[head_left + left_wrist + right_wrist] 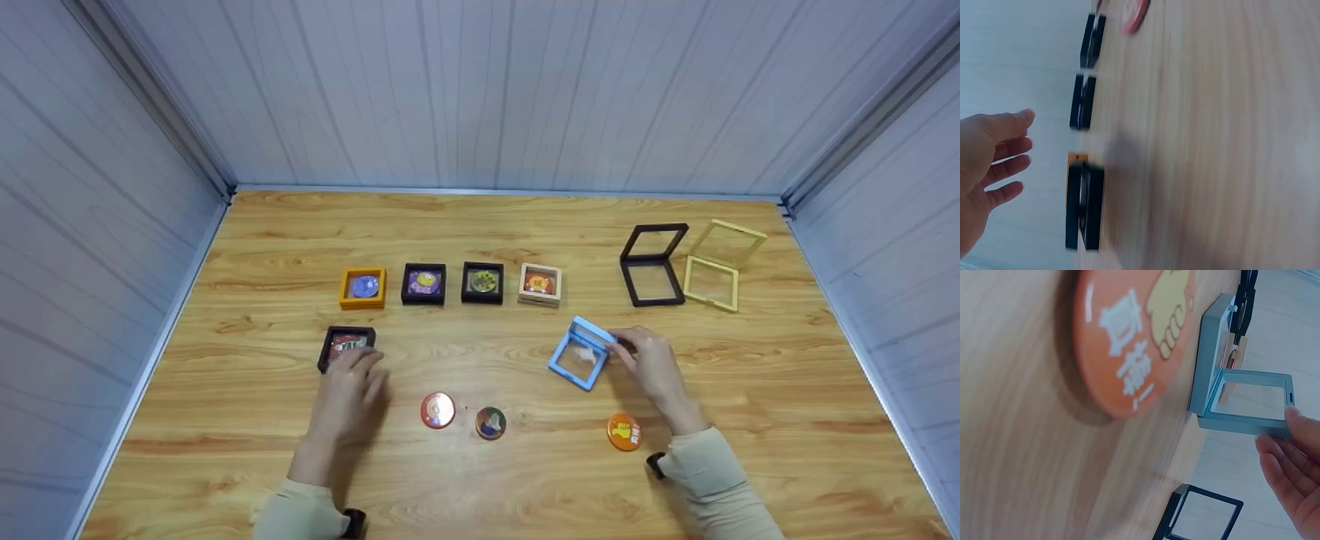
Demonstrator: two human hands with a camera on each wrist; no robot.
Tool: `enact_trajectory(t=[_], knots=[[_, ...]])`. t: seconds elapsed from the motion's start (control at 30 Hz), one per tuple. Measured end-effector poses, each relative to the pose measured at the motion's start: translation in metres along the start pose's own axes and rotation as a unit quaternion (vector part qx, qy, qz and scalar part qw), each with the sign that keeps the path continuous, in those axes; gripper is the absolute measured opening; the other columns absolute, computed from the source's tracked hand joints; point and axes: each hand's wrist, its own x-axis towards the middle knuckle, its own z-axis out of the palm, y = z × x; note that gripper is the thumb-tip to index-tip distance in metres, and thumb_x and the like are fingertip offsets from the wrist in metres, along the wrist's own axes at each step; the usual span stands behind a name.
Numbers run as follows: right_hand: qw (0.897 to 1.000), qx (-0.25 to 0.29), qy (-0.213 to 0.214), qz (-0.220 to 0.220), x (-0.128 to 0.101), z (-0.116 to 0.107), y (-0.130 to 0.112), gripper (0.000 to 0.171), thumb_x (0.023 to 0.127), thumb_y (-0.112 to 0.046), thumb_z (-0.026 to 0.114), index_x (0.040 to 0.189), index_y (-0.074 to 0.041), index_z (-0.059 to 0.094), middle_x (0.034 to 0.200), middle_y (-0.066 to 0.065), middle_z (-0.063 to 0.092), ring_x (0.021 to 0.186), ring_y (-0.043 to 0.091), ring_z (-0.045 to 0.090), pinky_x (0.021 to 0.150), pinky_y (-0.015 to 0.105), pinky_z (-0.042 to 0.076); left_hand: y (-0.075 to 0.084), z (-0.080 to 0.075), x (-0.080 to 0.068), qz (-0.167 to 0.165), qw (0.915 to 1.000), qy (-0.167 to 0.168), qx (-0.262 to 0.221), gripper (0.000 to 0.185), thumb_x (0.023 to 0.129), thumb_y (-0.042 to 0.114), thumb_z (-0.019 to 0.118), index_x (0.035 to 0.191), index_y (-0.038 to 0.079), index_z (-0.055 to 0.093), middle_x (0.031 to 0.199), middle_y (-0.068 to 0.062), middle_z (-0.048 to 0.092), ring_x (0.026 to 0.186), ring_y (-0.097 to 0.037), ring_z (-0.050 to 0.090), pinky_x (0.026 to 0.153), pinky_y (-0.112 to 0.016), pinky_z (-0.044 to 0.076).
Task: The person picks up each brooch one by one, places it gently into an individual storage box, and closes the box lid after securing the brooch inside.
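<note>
A light blue display frame point(574, 367) stands unfolded on the table, its lid raised. My right hand point(654, 367) pinches the lid's edge between thumb and fingers, clearly seen in the right wrist view on the lid point(1252, 402). My left hand point(346, 394) hovers by a closed black frame point(335, 346) with a red badge inside; its fingers are extended and hold nothing, and in the left wrist view the hand point(988, 163) is apart from that black frame point(1086, 205). An orange badge point(624, 433) with a yellow hand print lies near my right wrist.
Closed frames in orange point(363, 304), black point(424, 298), black point(482, 298) and beige point(540, 301) hold badges in a row. At the right stand an unfolded black frame point(636, 283) and a yellow frame point(712, 306). A red-rimmed badge point(438, 410) and a dark badge point(490, 423) lie in front.
</note>
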Motion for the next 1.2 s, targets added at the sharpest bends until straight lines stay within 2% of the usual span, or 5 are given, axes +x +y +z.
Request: enact_trajectory(t=[0.23,0.47,0.77,0.97,1.2], knots=[[1.0,0.006,-0.003,0.012,0.001,0.0,0.0,0.016,0.076,-0.002,0.066,0.091,0.005,0.066,0.082,0.014,0.064,0.072,0.023,0.06,0.061,0.032,0.051,0.034,0.022,-0.002,0.009,0.9974,-0.054,-0.047,0.028,0.078,0.011,0.066,0.102,-0.003,0.062,0.104,-0.015,0.057,0.099,-0.029,0.052,0.087,-0.041,0.04],[1.0,0.008,-0.002,0.025,0.001,0.001,0.001,0.017,0.077,-0.004,0.066,0.092,0.004,0.066,0.083,0.014,0.064,0.073,0.023,0.061,0.062,0.032,0.05,0.058,0.042,-0.006,0.028,0.9888,-0.122,-0.082,0.034,0.079,0.016,0.065,0.108,-0.001,0.058,0.108,-0.012,0.055,0.101,-0.026,0.052,0.086,-0.04,0.041],[1.0,0.011,0.013,0.023,0.0,0.002,0.002,0.016,0.076,-0.004,0.067,0.09,0.004,0.066,0.081,0.013,0.064,0.07,0.02,0.061,0.059,0.031,0.05,0.07,0.06,-0.009,0.087,0.9801,-0.155,-0.089,0.044,0.076,0.024,0.069,0.111,0.0,0.057,0.114,-0.011,0.052,0.106,-0.023,0.048,0.089,-0.038,0.038],[0.999,0.012,0.012,0.03,0.0,0.002,0.002,0.016,0.077,-0.006,0.066,0.091,0.003,0.066,0.08,0.011,0.064,0.069,0.019,0.06,0.06,0.029,0.05,0.077,0.07,-0.013,0.087,0.9699,-0.212,-0.083,0.051,0.074,0.026,0.07,0.116,0.002,0.054,0.12,-0.01,0.049,0.112,-0.023,0.044,0.092,-0.04,0.035],[0.999,0.014,0.013,0.03,-0.001,0.003,0.004,0.016,0.076,-0.005,0.067,0.09,0.002,0.067,0.079,0.01,0.063,0.069,0.016,0.058,0.06,0.029,0.049,0.079,0.079,-0.016,0.089,0.9658,-0.227,-0.088,0.054,0.074,0.027,0.07,0.118,0.001,0.052,0.12,-0.01,0.049,0.111,-0.022,0.044,0.093,-0.037,0.034]])
